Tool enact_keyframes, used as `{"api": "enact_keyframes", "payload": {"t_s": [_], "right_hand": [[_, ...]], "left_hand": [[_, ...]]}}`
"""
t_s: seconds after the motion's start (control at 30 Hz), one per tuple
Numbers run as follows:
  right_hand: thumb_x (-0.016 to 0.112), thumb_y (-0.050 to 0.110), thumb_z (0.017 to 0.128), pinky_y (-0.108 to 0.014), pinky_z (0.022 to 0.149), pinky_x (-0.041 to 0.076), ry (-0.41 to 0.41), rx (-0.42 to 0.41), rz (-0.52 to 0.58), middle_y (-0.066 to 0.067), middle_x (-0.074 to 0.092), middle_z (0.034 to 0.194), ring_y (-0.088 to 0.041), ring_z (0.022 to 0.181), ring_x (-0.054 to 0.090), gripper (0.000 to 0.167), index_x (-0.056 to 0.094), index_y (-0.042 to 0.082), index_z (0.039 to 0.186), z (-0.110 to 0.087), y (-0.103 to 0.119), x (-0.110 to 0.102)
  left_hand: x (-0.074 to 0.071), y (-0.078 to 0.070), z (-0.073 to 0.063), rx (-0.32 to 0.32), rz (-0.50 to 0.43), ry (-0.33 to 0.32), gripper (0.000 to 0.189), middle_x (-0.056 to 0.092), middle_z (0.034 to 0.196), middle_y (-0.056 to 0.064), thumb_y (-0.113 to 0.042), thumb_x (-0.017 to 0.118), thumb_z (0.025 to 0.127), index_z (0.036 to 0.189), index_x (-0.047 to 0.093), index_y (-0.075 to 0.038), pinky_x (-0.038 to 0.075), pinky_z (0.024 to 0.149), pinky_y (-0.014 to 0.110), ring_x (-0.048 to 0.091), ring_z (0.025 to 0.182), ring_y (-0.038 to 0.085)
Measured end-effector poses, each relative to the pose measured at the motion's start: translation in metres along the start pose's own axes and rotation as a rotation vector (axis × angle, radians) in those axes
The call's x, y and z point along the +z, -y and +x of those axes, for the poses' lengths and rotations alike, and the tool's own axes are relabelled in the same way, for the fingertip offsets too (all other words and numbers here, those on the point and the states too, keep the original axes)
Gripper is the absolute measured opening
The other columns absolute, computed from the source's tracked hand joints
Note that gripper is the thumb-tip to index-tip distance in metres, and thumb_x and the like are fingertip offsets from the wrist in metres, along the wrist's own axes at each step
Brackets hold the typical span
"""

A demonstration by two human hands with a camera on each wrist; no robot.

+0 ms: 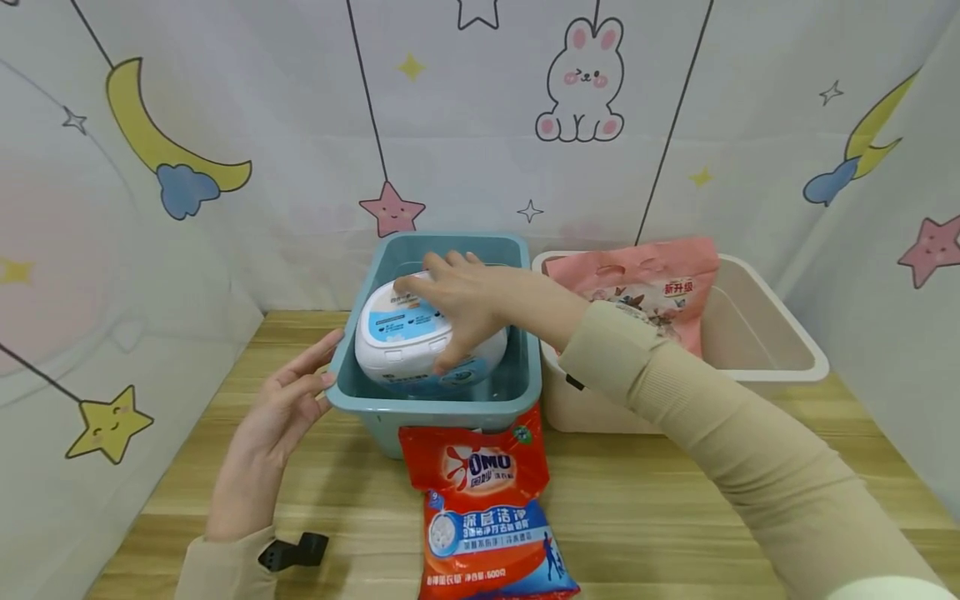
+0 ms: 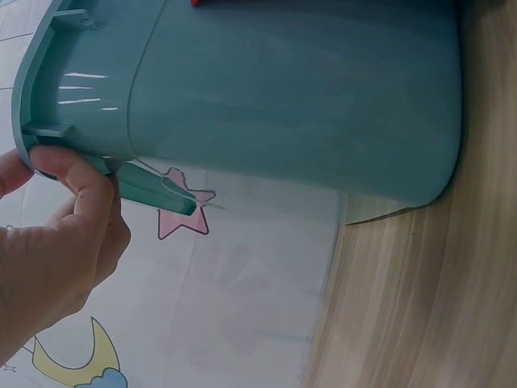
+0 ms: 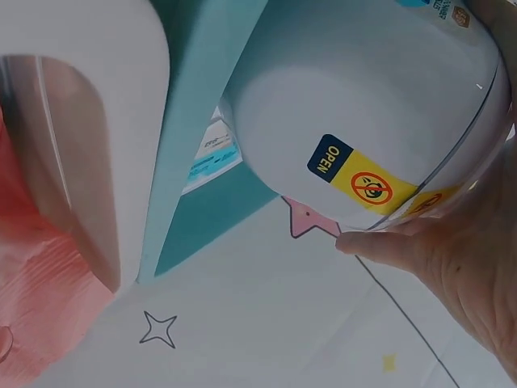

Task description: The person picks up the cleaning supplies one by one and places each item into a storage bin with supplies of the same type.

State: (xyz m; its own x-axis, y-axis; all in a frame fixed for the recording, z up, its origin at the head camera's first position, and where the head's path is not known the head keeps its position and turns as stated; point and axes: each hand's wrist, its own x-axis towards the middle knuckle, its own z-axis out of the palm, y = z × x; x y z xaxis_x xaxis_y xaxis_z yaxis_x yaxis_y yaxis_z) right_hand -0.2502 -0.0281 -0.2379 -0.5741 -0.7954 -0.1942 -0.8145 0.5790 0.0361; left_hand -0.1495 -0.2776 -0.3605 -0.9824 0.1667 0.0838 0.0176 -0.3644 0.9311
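Note:
A white plastic tub (image 1: 397,333) with a rounded lid and blue label sits tilted in the mouth of a teal bin (image 1: 435,408). My right hand (image 1: 468,304) spans the tub from above, thumb on the near side, and grips it. An "OPEN" sticker shows on the tub (image 3: 363,113) in the right wrist view. At the bin's left rim, my left hand (image 1: 288,404) pinches the edge between thumb and fingers; the left wrist view shows this hand (image 2: 73,234) at the rim from below. Behind the tub, a blue-and-white printed thing (image 3: 214,158) is partly hidden.
A red and blue OMO detergent bag (image 1: 483,508) lies against the bin's front. Right of the bin stands a cream bin (image 1: 772,333) holding a pink bag (image 1: 637,275). Both bins rest on a wood-grain table (image 1: 637,508), with a printed curtain (image 1: 480,150) behind.

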Motion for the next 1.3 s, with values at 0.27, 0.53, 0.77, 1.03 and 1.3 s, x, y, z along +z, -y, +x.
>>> {"api": "enact_keyframes", "payload": {"t_s": [0.27, 0.53, 0.77, 1.03, 1.3], "right_hand": [[0.069, 0.068, 0.070, -0.052, 0.112, 0.031, 0.032, 0.001, -0.022, -0.012, 0.028, 0.149, -0.031, 0.126, 0.035, 0.102, 0.020, 0.029, 0.150, 0.006, -0.001, 0.003], [0.069, 0.067, 0.071, -0.061, 0.113, 0.027, 0.080, 0.037, 0.013, -0.013, 0.019, 0.157, -0.036, 0.136, 0.029, 0.102, 0.017, 0.031, 0.151, 0.010, -0.002, 0.008], [0.069, 0.065, 0.073, -0.062, 0.113, 0.025, 0.107, 0.045, 0.030, -0.012, 0.016, 0.159, -0.038, 0.138, 0.027, 0.102, 0.014, 0.033, 0.152, 0.014, 0.000, 0.011], [0.068, 0.064, 0.074, -0.059, 0.110, 0.032, 0.154, 0.067, 0.041, -0.010, 0.014, 0.160, -0.036, 0.140, 0.026, 0.102, 0.011, 0.034, 0.153, 0.014, 0.003, 0.015], [0.065, 0.067, 0.076, -0.061, 0.112, 0.029, 0.203, 0.084, 0.035, -0.011, 0.013, 0.161, -0.039, 0.143, 0.023, 0.100, 0.009, 0.035, 0.153, 0.013, 0.005, 0.019]], "left_hand": [[0.001, 0.000, 0.001, -0.010, -0.007, -0.021, 0.046, 0.057, 0.121, -0.003, 0.004, 0.048, 0.095, 0.135, 0.057, -0.016, 0.054, 0.080, 0.025, 0.064, 0.099, 0.007], [0.002, 0.001, 0.001, -0.019, 0.004, -0.029, 0.045, 0.057, 0.121, -0.003, 0.003, 0.049, 0.095, 0.134, 0.058, -0.018, 0.055, 0.081, 0.025, 0.065, 0.099, 0.006], [0.000, 0.000, 0.000, -0.012, -0.007, -0.009, 0.046, 0.056, 0.122, -0.003, 0.004, 0.048, 0.095, 0.134, 0.058, -0.018, 0.054, 0.081, 0.024, 0.064, 0.099, 0.006], [0.000, 0.002, 0.000, -0.003, 0.008, -0.004, 0.047, 0.057, 0.121, -0.003, 0.004, 0.048, 0.095, 0.136, 0.055, -0.017, 0.054, 0.081, 0.024, 0.064, 0.100, 0.007], [-0.001, 0.001, 0.000, 0.012, 0.010, 0.013, 0.047, 0.055, 0.122, -0.002, 0.004, 0.047, 0.095, 0.136, 0.055, -0.017, 0.054, 0.080, 0.023, 0.064, 0.098, 0.006]]}}
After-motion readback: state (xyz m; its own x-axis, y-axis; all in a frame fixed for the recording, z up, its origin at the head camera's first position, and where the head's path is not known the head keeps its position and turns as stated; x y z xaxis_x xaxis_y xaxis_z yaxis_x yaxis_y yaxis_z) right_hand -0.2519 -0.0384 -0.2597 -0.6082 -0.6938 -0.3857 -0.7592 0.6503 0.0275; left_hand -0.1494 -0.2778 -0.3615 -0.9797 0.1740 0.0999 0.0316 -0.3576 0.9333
